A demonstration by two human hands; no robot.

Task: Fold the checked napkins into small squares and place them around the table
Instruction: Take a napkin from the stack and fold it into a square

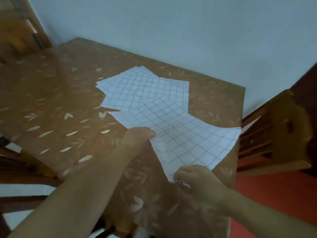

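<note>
A white napkin with blue checks (187, 134) lies unfolded near the table's front right corner, its near edge lifted. My left hand (137, 140) pinches that edge at its left end. My right hand (197, 179) pinches the near corner of the same napkin. Behind it, several more checked napkins (145, 90) lie spread flat and overlapping in a loose pile at the middle of the table.
The table (60, 100) wears a brown cloth with pale leaf prints. A wooden chair (281, 134) stands close on the right over a red floor. Another chair back (22, 35) shows at the far left. A pale wall runs behind.
</note>
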